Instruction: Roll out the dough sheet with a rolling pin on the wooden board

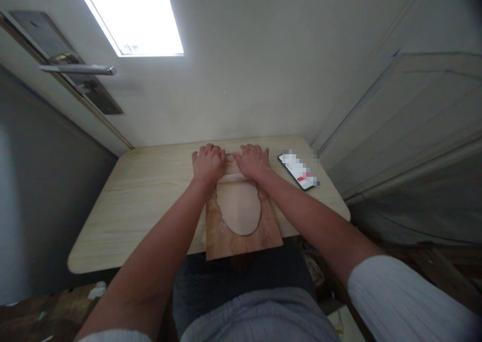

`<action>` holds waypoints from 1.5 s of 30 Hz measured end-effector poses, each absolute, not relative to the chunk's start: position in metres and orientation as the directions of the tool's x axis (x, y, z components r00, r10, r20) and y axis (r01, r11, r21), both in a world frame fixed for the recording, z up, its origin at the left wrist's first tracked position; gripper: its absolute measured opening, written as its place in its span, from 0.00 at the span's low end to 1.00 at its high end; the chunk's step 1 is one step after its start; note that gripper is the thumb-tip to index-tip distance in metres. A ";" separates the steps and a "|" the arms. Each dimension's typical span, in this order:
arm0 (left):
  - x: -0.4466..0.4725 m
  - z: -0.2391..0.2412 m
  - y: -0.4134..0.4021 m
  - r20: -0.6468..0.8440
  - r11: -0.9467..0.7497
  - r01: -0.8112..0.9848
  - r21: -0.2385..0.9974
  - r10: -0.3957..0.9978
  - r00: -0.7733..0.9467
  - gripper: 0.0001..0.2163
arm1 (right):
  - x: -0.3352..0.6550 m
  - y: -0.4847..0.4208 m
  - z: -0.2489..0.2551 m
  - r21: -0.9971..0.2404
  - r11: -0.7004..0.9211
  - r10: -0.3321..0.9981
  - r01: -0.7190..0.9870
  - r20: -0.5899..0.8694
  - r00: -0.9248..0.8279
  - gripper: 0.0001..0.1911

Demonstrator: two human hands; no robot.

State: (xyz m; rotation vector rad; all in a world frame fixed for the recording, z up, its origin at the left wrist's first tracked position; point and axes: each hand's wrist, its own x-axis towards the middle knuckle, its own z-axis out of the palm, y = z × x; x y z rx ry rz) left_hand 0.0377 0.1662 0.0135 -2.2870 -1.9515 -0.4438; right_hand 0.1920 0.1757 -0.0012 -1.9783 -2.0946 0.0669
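Observation:
On a brown wooden board [243, 247] lies a thin oval sheet of dough [240, 209]. Across its far end runs a pale rounded bar [236, 178], apparently a rolling pin; both its ends are hidden by my wrists. My left hand [209, 162] reaches over the left end of the bar, palm down, with its fingers forward and somewhat apart. At the right end, my right hand [252, 160] is palm down too, fingers forward and spread. The palms are out of sight, so exactly how they touch the bar cannot be made out.
A phone [298, 171] lies right of my right hand on the light wooden table [150, 196]. Behind the table stands a white door [241, 91] with a metal handle [79, 69] on the left. The board's near edge overhangs the table edge.

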 end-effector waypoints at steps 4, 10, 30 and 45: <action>0.037 0.014 0.179 0.241 -0.165 0.983 0.085 0.960 0.140 0.24 | 0.191 0.186 0.000 -0.211 0.050 0.988 0.976 0.152 -0.018 0.28; 0.037 0.012 0.194 0.268 -0.134 0.988 0.078 0.957 0.109 0.25 | 0.189 0.200 0.000 -0.199 0.035 0.975 0.979 0.221 0.010 0.27; 0.037 0.012 0.186 0.244 -0.168 0.983 0.078 0.959 0.145 0.24 | 0.191 0.191 -0.001 -0.214 0.016 0.976 0.977 0.215 0.031 0.26; 0.035 0.007 0.138 0.167 -0.188 0.971 0.151 0.973 0.162 0.24 | 0.193 0.142 -0.002 -0.254 -0.016 0.987 0.967 0.149 0.055 0.33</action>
